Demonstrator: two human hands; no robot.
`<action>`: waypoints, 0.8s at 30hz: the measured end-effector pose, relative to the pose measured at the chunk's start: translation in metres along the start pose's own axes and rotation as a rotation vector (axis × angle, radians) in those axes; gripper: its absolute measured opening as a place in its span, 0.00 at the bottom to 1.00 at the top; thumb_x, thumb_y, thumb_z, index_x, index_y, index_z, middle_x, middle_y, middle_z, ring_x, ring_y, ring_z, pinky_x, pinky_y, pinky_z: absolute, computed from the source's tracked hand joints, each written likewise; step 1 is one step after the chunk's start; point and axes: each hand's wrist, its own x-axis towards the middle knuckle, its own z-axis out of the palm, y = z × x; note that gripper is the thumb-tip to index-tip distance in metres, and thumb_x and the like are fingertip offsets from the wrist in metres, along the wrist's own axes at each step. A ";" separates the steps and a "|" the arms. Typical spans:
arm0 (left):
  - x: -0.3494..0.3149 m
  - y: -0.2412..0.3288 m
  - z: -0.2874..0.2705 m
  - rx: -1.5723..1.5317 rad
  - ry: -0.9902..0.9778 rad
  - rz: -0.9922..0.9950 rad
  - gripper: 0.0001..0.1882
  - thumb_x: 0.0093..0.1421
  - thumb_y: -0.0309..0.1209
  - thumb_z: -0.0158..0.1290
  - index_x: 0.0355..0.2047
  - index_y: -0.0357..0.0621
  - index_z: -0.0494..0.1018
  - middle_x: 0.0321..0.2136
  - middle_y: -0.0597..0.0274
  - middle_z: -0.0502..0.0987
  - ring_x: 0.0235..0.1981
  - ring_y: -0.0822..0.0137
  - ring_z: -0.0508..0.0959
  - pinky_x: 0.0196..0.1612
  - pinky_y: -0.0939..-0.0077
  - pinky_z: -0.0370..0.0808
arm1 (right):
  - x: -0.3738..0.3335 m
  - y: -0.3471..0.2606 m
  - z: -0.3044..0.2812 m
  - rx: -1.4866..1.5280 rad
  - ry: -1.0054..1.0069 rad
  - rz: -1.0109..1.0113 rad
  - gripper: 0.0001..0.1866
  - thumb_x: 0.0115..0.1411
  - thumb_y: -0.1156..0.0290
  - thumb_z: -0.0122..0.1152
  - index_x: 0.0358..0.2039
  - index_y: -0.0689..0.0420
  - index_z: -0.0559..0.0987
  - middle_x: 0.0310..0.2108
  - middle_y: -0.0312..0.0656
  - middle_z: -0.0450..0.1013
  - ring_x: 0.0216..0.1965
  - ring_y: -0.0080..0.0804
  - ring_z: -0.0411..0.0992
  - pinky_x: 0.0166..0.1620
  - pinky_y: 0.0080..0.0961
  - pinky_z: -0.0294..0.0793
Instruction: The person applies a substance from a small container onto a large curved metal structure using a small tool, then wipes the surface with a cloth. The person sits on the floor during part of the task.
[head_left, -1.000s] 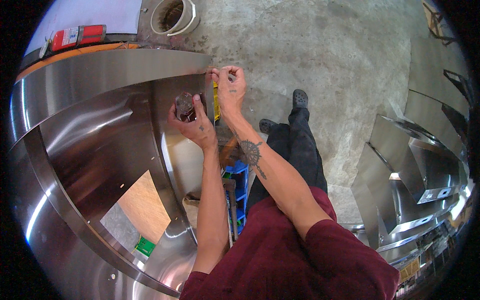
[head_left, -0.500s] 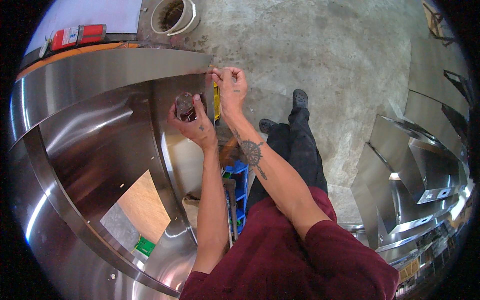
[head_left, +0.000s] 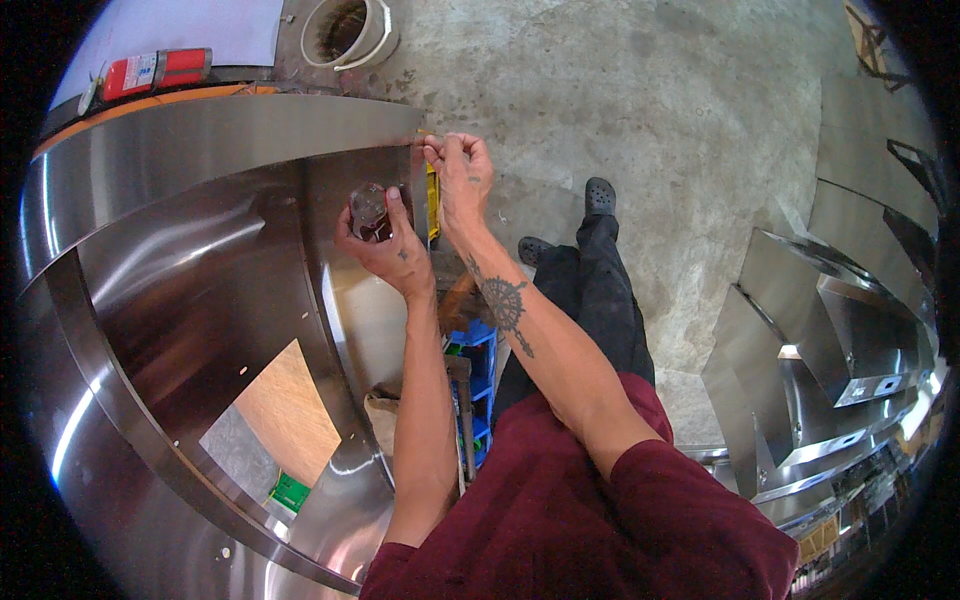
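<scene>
Stained concrete floor (head_left: 650, 100) stretches beyond a large brushed-steel shell (head_left: 230, 135) on the left, with more folded steel pieces (head_left: 830, 330) standing at the right. Within the shell's outline near its far end, the left hand (head_left: 388, 248) holds a small clear container (head_left: 369, 208), thumb on one side and fingers curled round the other; something dark red shows in or behind it. Just beyond, the right hand (head_left: 463, 180) is narrowed to a pinch, its fingertips at the end of the steel rim, right beside the corner. Close fingertip work at that corner looks to be the step in hand, with the container held ready; the next move seems to call for a steady, light pinch and a level container. Whether anything sits between the right fingertips I cannot tell: they are small and partly turned away. The left palm hides the container's lower side, its contents are unclear, and the left forearm partly covers the blue rack (head_left: 481, 370) below.
</scene>
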 end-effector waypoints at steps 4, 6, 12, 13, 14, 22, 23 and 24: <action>0.000 0.001 0.000 0.013 0.001 -0.016 0.37 0.64 0.39 0.73 0.62 0.35 0.65 0.57 0.44 0.73 0.57 0.52 0.79 0.58 0.60 0.81 | 0.001 0.001 0.000 0.007 -0.004 0.000 0.11 0.75 0.69 0.61 0.47 0.62 0.72 0.45 0.50 0.81 0.45 0.31 0.82 0.52 0.25 0.84; 0.000 0.002 0.000 0.023 0.004 -0.007 0.37 0.64 0.39 0.73 0.62 0.35 0.65 0.57 0.44 0.73 0.57 0.52 0.79 0.59 0.60 0.81 | 0.001 0.002 0.000 0.004 -0.007 -0.009 0.11 0.75 0.69 0.61 0.47 0.62 0.72 0.45 0.50 0.81 0.44 0.31 0.82 0.52 0.25 0.84; -0.002 0.002 0.000 0.045 -0.004 0.015 0.36 0.65 0.39 0.72 0.62 0.34 0.64 0.57 0.44 0.73 0.57 0.52 0.78 0.58 0.60 0.81 | 0.002 0.004 -0.001 -0.009 -0.005 -0.014 0.11 0.76 0.68 0.61 0.47 0.62 0.72 0.45 0.50 0.81 0.44 0.31 0.81 0.53 0.26 0.84; -0.001 0.001 0.000 0.052 -0.003 0.021 0.36 0.65 0.38 0.72 0.62 0.34 0.64 0.57 0.44 0.73 0.57 0.52 0.78 0.58 0.60 0.81 | 0.002 0.004 -0.001 -0.002 -0.007 -0.014 0.11 0.76 0.68 0.61 0.47 0.62 0.72 0.45 0.50 0.81 0.44 0.31 0.81 0.53 0.26 0.84; -0.001 0.001 0.000 0.066 0.005 0.047 0.36 0.65 0.38 0.72 0.62 0.34 0.64 0.57 0.44 0.73 0.57 0.52 0.78 0.58 0.60 0.81 | 0.003 0.004 -0.001 0.001 0.016 0.008 0.11 0.76 0.68 0.61 0.47 0.62 0.72 0.45 0.50 0.81 0.44 0.31 0.81 0.53 0.26 0.84; -0.001 0.001 0.002 0.000 0.009 -0.005 0.36 0.64 0.37 0.73 0.62 0.34 0.64 0.57 0.44 0.73 0.55 0.54 0.79 0.57 0.62 0.82 | -0.001 0.007 -0.003 0.031 0.002 -0.021 0.11 0.76 0.69 0.61 0.48 0.62 0.71 0.46 0.51 0.81 0.45 0.31 0.81 0.53 0.27 0.84; -0.001 0.002 0.002 0.006 0.014 0.007 0.36 0.64 0.37 0.73 0.62 0.34 0.64 0.56 0.44 0.74 0.55 0.54 0.79 0.57 0.62 0.82 | -0.002 0.006 -0.004 0.014 0.035 0.021 0.11 0.76 0.69 0.61 0.47 0.62 0.71 0.46 0.51 0.81 0.45 0.31 0.81 0.53 0.27 0.84; -0.001 0.002 0.002 0.008 0.008 -0.001 0.36 0.64 0.37 0.73 0.62 0.34 0.64 0.56 0.44 0.74 0.55 0.54 0.79 0.57 0.62 0.82 | -0.003 0.006 -0.004 0.025 -0.007 -0.013 0.10 0.75 0.69 0.61 0.47 0.62 0.71 0.46 0.51 0.82 0.44 0.31 0.82 0.53 0.27 0.84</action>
